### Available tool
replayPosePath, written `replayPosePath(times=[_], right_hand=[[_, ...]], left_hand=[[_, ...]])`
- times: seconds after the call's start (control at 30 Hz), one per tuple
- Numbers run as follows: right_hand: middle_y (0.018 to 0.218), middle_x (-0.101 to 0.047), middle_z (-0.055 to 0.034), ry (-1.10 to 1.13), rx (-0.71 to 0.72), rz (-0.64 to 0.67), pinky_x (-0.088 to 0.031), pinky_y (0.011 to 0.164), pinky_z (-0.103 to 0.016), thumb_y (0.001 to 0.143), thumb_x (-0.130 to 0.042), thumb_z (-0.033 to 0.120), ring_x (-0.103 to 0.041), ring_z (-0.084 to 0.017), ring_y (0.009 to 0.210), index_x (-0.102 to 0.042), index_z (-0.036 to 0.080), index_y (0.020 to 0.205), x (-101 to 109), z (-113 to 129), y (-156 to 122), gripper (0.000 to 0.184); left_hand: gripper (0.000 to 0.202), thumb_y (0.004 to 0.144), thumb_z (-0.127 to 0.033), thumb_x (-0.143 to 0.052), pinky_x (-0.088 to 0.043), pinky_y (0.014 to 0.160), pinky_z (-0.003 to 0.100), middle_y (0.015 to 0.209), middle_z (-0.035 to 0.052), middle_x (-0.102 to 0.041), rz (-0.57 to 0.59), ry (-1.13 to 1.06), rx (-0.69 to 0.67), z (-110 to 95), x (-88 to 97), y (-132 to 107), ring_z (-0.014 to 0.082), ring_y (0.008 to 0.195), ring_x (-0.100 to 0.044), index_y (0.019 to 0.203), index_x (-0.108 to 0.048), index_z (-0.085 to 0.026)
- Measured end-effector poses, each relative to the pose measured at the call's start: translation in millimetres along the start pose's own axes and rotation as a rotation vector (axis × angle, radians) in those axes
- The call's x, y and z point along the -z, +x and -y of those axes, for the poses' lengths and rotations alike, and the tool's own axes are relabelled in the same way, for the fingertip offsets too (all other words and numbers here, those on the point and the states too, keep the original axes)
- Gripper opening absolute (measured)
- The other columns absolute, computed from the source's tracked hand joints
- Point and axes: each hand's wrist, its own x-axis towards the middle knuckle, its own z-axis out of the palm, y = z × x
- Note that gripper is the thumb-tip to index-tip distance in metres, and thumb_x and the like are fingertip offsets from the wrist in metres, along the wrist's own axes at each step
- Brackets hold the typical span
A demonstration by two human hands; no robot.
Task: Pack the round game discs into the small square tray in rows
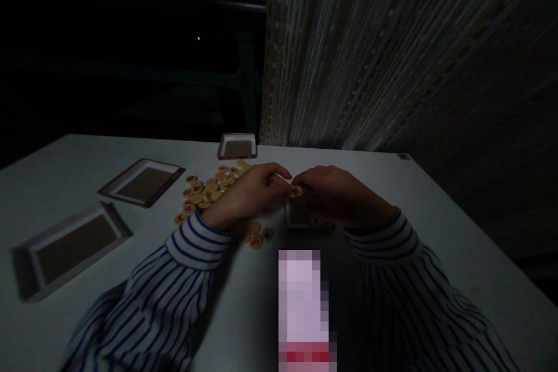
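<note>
Disc point(296, 191) touching left hand point(264, 183) and right hand point(335, 189); both half-curled

Your left arm point(143, 302) and right arm point(414, 285) reach forward, slanting inward. Your left hand point(261, 186) and right hand point(335, 189) nearly meet at the fingers point(279, 170); your left thumb and forefinger stand slightly apart, your right fingertips mostly hidden.
</note>
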Motion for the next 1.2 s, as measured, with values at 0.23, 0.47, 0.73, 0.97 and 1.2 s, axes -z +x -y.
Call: replayPosePath(times=[0.23,0.47,0.73,0.97,1.2], right_hand=[[0.087,-0.067,-0.0070,-0.030,-0.022,0.138,-0.038,0.065,-0.027,0.088,-0.042,0.037,-0.061,-0.018,0.079,-0.062,0.017,0.097,4,2,0,0.029],[0.077,-0.068,-0.0049,-0.081,-0.101,0.281,-0.032,0.051,-0.024,0.084,-0.046,0.029,-0.062,-0.017,0.066,-0.063,0.019,0.092,2,-2,-5,0.021],[0.070,-0.067,-0.0066,-0.053,-0.136,0.335,-0.030,0.045,-0.023,0.084,-0.047,0.031,-0.058,-0.013,0.054,-0.065,0.017,0.083,-3,-5,-5,0.023],[0.068,-0.066,-0.0049,-0.004,-0.112,0.330,-0.031,0.045,-0.022,0.079,-0.052,0.027,-0.056,-0.011,0.051,-0.066,0.018,0.081,-9,-9,-7,0.017],[0.075,-0.069,-0.0065,-0.023,-0.110,0.344,-0.033,0.047,-0.024,0.076,-0.054,0.026,-0.061,-0.016,0.060,-0.067,0.019,0.085,-15,-9,-6,0.017]], left_hand=[[0.021,0.076,-0.025,-0.055,-0.036,0.046,0.019,0.062,-0.0027,-0.056,0.076,0.058,-0.005,6,-1.4,0,0.0079,0.050,-0.048,0.094,-0.055,-0.015],[0.021,0.076,-0.028,-0.051,-0.040,0.055,0.022,0.071,0.0020,-0.062,0.058,0.337,-0.059,14,3.4,0,0.0120,0.062,-0.055,0.090,-0.061,-0.015],[0.020,0.078,-0.027,-0.046,-0.037,0.056,0.023,0.074,0.0034,-0.064,0.066,0.575,-0.066,12,4.4,-2,0.0137,0.064,-0.054,0.081,-0.063,-0.016],[0.024,0.079,-0.026,-0.043,-0.033,0.055,0.024,0.070,0.0044,-0.063,0.145,0.706,-0.080,15,3.0,-3,0.0126,0.060,-0.052,0.078,-0.065,-0.016],[0.021,0.076,-0.021,-0.045,-0.033,0.055,0.023,0.067,0.0035,-0.062,0.183,0.707,-0.092,16,2.5,-3,0.0123,0.059,-0.052,0.074,-0.065,-0.016]])
